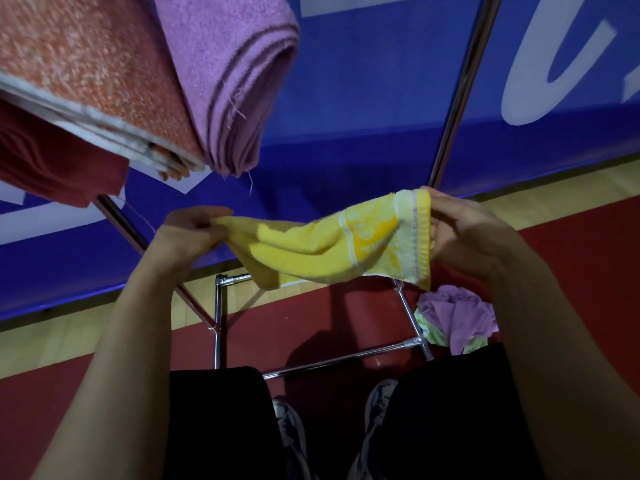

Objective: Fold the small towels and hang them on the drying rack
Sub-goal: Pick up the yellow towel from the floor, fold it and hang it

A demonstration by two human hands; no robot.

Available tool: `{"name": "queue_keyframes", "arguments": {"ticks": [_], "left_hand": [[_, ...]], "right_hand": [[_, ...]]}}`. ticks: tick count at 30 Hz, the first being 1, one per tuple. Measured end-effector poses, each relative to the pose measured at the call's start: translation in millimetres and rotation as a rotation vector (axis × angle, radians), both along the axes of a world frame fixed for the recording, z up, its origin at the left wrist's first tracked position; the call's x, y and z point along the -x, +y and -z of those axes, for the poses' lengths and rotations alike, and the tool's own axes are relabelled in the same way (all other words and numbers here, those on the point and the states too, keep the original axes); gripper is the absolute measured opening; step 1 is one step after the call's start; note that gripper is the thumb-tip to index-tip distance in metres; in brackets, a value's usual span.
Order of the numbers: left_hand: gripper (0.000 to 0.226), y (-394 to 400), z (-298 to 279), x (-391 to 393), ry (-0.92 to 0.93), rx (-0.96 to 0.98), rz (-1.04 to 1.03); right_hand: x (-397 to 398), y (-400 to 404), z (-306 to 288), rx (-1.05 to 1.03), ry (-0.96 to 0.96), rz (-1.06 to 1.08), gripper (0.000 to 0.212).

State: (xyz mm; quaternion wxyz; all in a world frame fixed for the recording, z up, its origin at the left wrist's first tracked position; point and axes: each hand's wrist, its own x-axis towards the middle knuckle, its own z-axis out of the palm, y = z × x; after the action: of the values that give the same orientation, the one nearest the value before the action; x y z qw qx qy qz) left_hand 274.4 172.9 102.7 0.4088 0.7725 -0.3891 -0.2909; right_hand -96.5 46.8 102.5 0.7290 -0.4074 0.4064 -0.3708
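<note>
The yellow towel [332, 244] hangs stretched between both hands above the floor [329, 327], before the drying rack [346, 358]. The left hand [194, 230] pinches one end, its grip closed tight on the cloth. The right hand [464, 233] grips the striped end, fingers curled round it.

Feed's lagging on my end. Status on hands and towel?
Left hand and right hand each pinch an end of the yellow towel, stretched, unfolded. Orange towel and purple towel already hung. Nothing blocking.

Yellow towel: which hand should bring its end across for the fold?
Probably right. The right hand grips the yellow towel by its flat hemmed end; the left hand only pinches a bunched corner.
</note>
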Motion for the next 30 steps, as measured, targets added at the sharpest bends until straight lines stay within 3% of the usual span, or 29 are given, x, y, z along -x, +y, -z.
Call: {"name": "queue_keyframes", "arguments": {"ticks": [4,7,11,20,26,30], "left_hand": [[0.031,1,1,-5,0.08,0.004,0.003],[0.029,2,0,-7,0.11,-0.005,0.003],[0.027,5,-1,-11,0.089,-0.024,0.015],[0.022,7,-5,-12,0.165,-0.093,0.029],[0.014,7,-5,-6,0.216,-0.126,0.047],[0.021,3,-4,-8,0.199,-0.11,0.012]], "right_hand": [[2,2,2,0.034,0.025,-0.038,0.038],[0,-2,4,-0.015,-0.049,0.055,0.031],[-1,1,5,0.134,0.11,0.021,0.039],[3,-6,18,0.199,0.362,-0.043,0.031],[3,0,9,0.139,0.256,-0.061,0.025],[5,-6,16,0.123,0.235,-0.074,0.03]]}}
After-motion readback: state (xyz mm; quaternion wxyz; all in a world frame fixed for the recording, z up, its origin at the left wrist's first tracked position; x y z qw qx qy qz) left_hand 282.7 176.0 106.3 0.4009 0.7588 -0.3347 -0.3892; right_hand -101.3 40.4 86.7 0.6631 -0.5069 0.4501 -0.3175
